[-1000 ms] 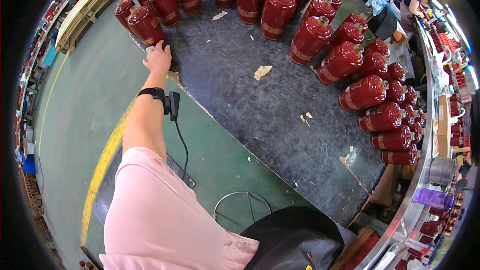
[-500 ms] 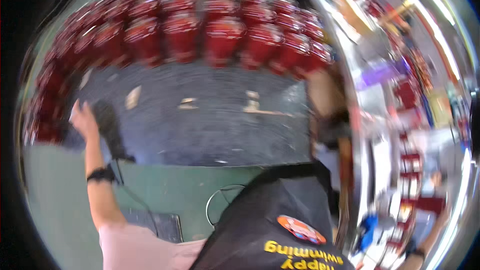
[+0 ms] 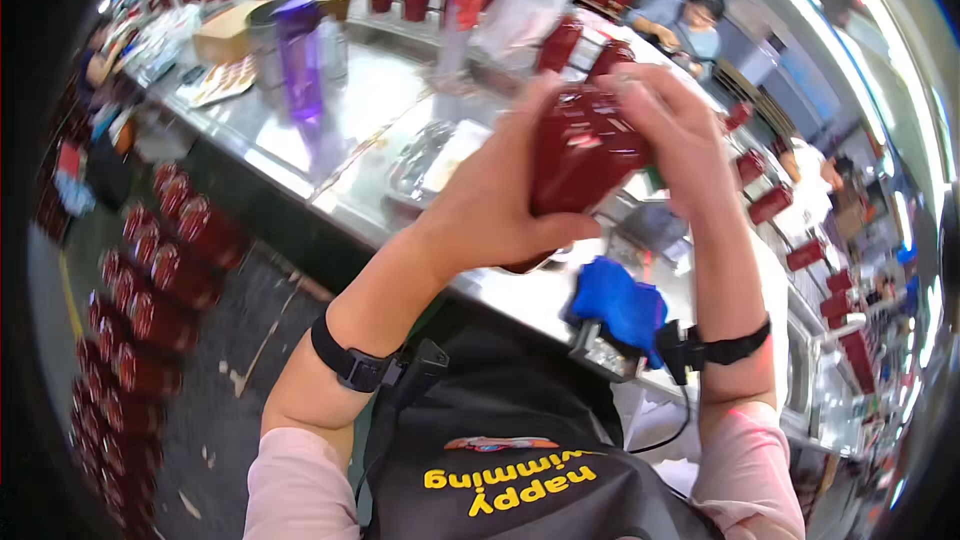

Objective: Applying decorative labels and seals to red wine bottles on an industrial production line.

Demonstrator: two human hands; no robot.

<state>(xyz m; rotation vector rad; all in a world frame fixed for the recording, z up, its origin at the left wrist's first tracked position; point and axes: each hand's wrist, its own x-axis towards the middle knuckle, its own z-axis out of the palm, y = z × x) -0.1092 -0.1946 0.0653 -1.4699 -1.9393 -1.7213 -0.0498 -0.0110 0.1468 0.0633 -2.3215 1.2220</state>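
A glossy dark red tapered housing is held up over the near edge of the metal worktable. My left hand is closed round its left side and underside, with the thumb across the bottom. On its upper right side the fingers of my right hand are bent and pressed against it. Its exact kind cannot be made out, and my hands hide part of it. Just below, a blue cloth-like object lies on a metal fixture at the table edge, between my forearms.
The metal worktable bears a purple container, a clear plastic-wrapped tray and a cardboard box. Rows of red housings stand on a dark surface at left. Along a line at right are more red parts; a co-worker sits beyond.
My view has swung right from the dark surface with rows of red housings to the metal worktable. My left hand was empty by those rows; now both hands hold a red housing.
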